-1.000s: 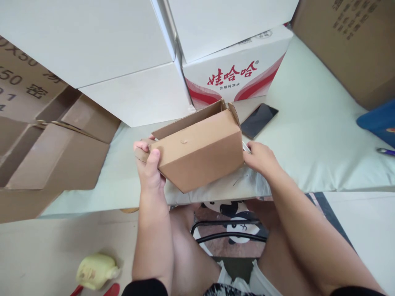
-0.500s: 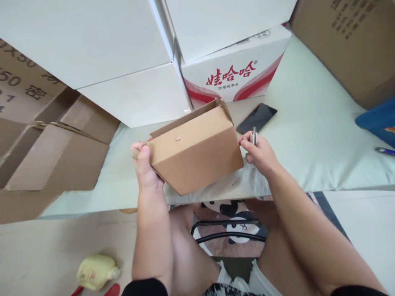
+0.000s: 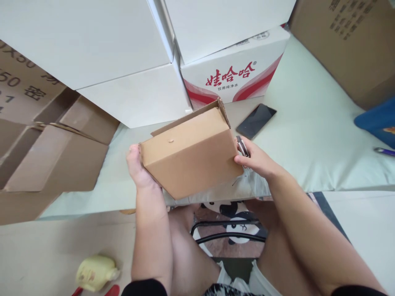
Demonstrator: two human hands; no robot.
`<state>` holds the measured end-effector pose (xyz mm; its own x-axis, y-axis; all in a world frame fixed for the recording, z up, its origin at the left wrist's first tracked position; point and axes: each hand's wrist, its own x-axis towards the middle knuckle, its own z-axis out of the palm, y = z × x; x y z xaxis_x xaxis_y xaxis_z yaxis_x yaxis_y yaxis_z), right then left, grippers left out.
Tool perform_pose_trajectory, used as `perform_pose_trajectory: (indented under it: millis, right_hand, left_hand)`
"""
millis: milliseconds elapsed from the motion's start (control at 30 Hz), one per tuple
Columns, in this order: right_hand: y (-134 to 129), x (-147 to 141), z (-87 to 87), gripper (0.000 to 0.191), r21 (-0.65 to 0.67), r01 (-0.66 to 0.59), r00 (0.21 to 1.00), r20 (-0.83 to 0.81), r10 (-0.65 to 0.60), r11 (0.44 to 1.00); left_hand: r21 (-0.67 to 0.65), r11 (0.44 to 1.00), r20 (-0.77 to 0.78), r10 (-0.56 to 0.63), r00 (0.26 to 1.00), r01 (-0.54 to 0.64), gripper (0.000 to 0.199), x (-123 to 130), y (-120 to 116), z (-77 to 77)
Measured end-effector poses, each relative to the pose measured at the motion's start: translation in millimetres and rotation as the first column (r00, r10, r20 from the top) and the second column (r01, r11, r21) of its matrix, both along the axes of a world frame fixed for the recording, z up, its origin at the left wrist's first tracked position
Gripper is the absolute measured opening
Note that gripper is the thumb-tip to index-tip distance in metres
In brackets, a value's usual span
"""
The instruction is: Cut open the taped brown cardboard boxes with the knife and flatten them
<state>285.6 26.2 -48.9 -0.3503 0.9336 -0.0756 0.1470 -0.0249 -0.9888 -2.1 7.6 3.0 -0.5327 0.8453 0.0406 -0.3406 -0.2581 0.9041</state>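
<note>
A small brown cardboard box (image 3: 191,164) is tilted over the front edge of the cloth-covered table, with a raised flap at its far side. My left hand (image 3: 140,168) is closed round the box's left end. At the right end, my right hand (image 3: 251,158) has its thumb against the box's front face. A small silver-and-dark tool (image 3: 243,146), perhaps a box cutter, is held in that same hand. Most of the right fingers are hidden behind the box and tool. Just beyond them a dark phone (image 3: 256,121) lies flat on the cloth.
White cartons (image 3: 132,94) and a red-and-white water carton (image 3: 234,78) stand behind. Brown cartons (image 3: 61,156) are stacked at left, another brown carton (image 3: 339,53) at right. A blue object (image 3: 376,123) and a pen (image 3: 384,151) lie at the right edge. A yellow bottle (image 3: 95,271) is on the floor.
The box has shifted slightly left and turned a little. My right hand has moved left from beside the box's corner onto its right end, and the tool now leans over.
</note>
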Motion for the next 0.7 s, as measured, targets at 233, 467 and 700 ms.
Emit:
perform_pose_trajectory:
  millis: [233, 467, 700]
  right_hand:
    - [1.4, -5.3, 1.9, 0.067, 0.004, 0.135, 0.985, -0.106, -0.134, 0.991]
    - [2.7, -3.1, 0.3, 0.07, -0.041, 0.267, 0.936, -0.229, -0.269, 0.963]
    - [0.3, -2.5, 1.9, 0.073, -0.031, 0.242, 0.959, -0.143, -0.244, 0.97]
  left_hand:
    - [0.05, 0.999, 0.001, 0.019, 1.0, -0.019, 0.047, -1.6, 2.8, -4.8]
    - [0.033, 0.984, -0.134, -0.167, 0.977, 0.173, 0.061, -6.5, 2.9, -12.9]
    - [-0.041, 0.975, -0.108, -0.22, 0.97, 0.216, 0.06, -6.6, 2.8, -21.7]
